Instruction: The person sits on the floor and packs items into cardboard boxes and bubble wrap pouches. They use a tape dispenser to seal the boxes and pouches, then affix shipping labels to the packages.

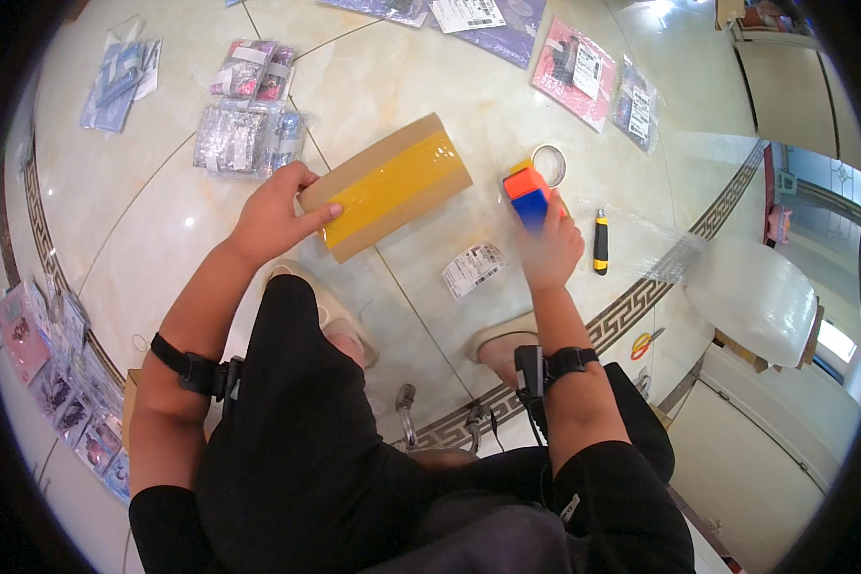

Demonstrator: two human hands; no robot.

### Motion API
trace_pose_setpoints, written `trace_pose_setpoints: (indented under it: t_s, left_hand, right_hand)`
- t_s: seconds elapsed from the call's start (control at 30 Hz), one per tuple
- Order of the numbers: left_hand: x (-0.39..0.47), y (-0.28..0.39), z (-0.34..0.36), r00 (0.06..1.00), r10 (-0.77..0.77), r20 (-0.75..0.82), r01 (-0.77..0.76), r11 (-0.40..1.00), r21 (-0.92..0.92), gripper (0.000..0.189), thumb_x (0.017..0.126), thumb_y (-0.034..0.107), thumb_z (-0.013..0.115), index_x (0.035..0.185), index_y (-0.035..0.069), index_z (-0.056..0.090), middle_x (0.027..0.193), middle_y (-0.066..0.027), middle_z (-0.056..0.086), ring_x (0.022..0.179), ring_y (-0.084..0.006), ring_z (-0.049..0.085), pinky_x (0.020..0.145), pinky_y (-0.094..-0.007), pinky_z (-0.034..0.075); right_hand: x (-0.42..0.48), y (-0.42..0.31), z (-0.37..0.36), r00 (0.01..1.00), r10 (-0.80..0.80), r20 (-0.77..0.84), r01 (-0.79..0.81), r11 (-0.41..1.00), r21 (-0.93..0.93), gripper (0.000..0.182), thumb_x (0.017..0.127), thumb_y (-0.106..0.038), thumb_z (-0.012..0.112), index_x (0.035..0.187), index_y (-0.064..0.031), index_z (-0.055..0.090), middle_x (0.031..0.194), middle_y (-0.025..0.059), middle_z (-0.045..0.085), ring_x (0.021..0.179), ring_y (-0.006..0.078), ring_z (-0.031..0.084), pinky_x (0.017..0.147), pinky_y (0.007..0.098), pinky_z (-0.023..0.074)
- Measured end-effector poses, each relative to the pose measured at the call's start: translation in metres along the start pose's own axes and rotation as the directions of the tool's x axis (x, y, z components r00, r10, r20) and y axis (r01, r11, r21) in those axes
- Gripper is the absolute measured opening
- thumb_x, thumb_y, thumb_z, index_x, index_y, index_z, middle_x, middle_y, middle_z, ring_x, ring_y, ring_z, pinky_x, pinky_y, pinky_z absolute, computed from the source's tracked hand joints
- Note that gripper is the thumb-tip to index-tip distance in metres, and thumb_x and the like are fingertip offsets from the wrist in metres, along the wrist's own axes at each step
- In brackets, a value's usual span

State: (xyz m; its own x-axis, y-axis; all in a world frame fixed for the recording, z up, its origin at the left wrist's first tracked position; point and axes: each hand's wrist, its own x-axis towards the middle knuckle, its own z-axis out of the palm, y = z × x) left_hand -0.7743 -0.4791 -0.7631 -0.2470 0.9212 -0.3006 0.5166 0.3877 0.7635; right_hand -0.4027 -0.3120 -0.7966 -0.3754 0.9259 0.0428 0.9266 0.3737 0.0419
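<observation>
My left hand (280, 212) grips the near left end of a long cardboard box (387, 188), thumb on top and fingers at its end. Yellowish packing tape (394, 185) runs lengthwise along the box's upper face. To the right, my right hand (554, 244) is on an orange and blue tape dispenser (529, 195); part of that hand is blurred. A roll of tape (549, 166) lies against the dispenser's far side. Between my hands and nearer to me, a curled printed label (473, 270) lies on the tiled floor. A yellow and black utility knife (600, 242) lies right of my right hand.
Bubble-wrapped packets (237, 140) lie at the upper left, beside a blue packet (120, 86). Labelled flat packets, one pink (574, 72), lie along the far side. A bubble wrap roll (753, 301) stands at right, its loose end on the floor. Scissors (643, 345) lie nearer me.
</observation>
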Motion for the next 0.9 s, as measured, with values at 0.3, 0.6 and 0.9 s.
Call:
trace_pose_setpoints:
  t_s: [0.3,0.6,0.9]
  left_hand:
    - [0.004,-0.001,-0.010,0.822,-0.150,0.550,0.255,0.960,-0.119,0.037,0.079,0.035,0.075,0.075,0.003,0.058,0.070,-0.0085,0.062,0.068,-0.0167,0.060,0.063,-0.0310,0.047]
    - [0.005,0.014,-0.025,0.862,-0.010,0.507,0.116,0.977,-0.178,0.021,0.086,0.020,0.070,0.081,0.002,0.060,0.076,-0.0023,0.063,0.071,-0.0096,0.056,0.065,-0.0271,0.046]
    - [0.008,0.053,-0.049,0.915,0.068,0.398,0.074,0.940,-0.332,0.013,0.087,0.011,0.066,0.098,0.005,0.068,0.090,-0.0021,0.065,0.086,-0.0106,0.060,0.076,-0.0265,0.048]
  right_hand:
    - [-0.033,-0.034,-0.006,0.952,-0.293,0.089,0.253,0.917,0.310,0.041,0.077,-0.009,0.061,0.118,-0.0101,0.055,0.103,0.0109,0.059,0.094,0.0311,0.059,0.078,0.0426,0.0481]
    - [-0.032,-0.036,0.000,0.969,-0.065,0.239,-0.031,0.926,0.376,0.018,0.087,-0.014,0.060,0.102,-0.0054,0.056,0.093,0.0123,0.060,0.079,0.0282,0.061,0.068,0.0383,0.0500]
    - [0.000,-0.101,-0.103,0.975,-0.011,0.220,-0.215,0.175,0.961,0.014,0.095,-0.008,0.056,0.106,-0.0007,0.051,0.090,0.0024,0.054,0.073,0.0052,0.050,0.063,0.0203,0.0432]
